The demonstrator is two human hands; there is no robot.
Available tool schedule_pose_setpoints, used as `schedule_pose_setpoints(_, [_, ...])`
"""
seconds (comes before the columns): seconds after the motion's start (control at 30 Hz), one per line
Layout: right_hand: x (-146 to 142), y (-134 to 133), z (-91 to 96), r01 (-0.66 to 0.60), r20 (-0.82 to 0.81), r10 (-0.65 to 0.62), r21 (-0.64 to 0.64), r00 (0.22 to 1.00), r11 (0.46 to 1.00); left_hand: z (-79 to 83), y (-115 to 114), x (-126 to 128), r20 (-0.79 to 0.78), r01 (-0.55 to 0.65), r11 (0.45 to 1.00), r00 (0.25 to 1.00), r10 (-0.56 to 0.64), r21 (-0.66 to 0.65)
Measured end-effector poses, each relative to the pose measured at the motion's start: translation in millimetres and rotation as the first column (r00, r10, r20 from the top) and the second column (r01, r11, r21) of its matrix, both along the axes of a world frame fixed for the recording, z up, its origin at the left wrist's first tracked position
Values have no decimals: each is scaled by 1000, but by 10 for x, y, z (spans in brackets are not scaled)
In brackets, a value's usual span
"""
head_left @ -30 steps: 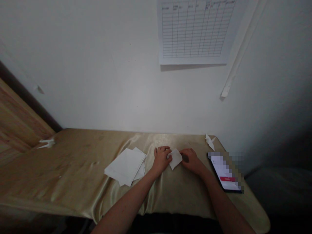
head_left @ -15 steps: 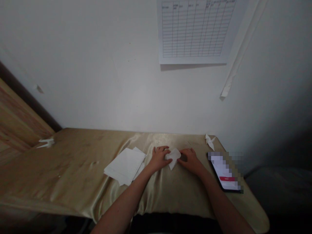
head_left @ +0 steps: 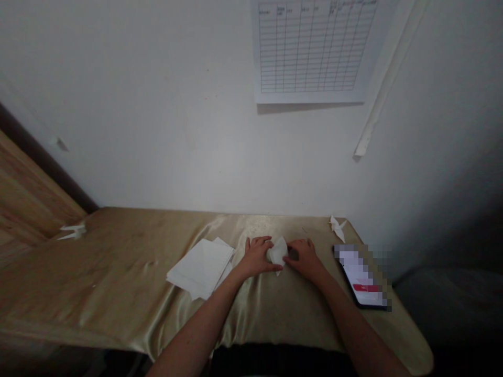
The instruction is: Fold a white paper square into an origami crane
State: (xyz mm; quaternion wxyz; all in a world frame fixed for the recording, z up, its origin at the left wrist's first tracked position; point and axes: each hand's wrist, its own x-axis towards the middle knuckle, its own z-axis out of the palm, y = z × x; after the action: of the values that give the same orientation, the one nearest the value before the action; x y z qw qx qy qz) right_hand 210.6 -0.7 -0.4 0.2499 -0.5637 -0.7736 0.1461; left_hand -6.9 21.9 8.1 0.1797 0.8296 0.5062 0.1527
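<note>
A small folded piece of white paper stands gathered between my hands on a gold satin cloth. My left hand pinches its left side. My right hand holds its right side, and a narrow point of the paper sticks out below them. Left of my left hand lies a stack of white paper sheets. A white origami crane sits at the far edge, right of my right hand.
A phone with a pixelated screen lies at the cloth's right side. Another paper crane lies at the left edge, near a wooden panel. A white wall with a printed grid sheet stands behind.
The paper between my hands has been drawn together into a narrower, more bunched shape. My hands have moved closer together around it.
</note>
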Motion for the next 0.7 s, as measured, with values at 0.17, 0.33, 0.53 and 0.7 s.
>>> schedule_pose_setpoints(0.17, [-12,22,-6,10,27,-10,-10,1000,1000,16,-19,15,-58,15,1000,998,-15,0])
schedule_pose_setpoints(0.33, [-19,27,-23,31,4,-31,-18,1000,999,39,-23,5,-68,42,999,997,-44,-25])
schedule_pose_setpoints(0.53, [-34,47,-56,59,-18,-59,-11,998,998,35,-15,5,-65,42,998,997,-44,-41])
schedule_pose_setpoints(0.7, [-9,69,-52,56,-38,-57,-12,998,998,18,-10,-4,-58,42,998,997,-44,-43])
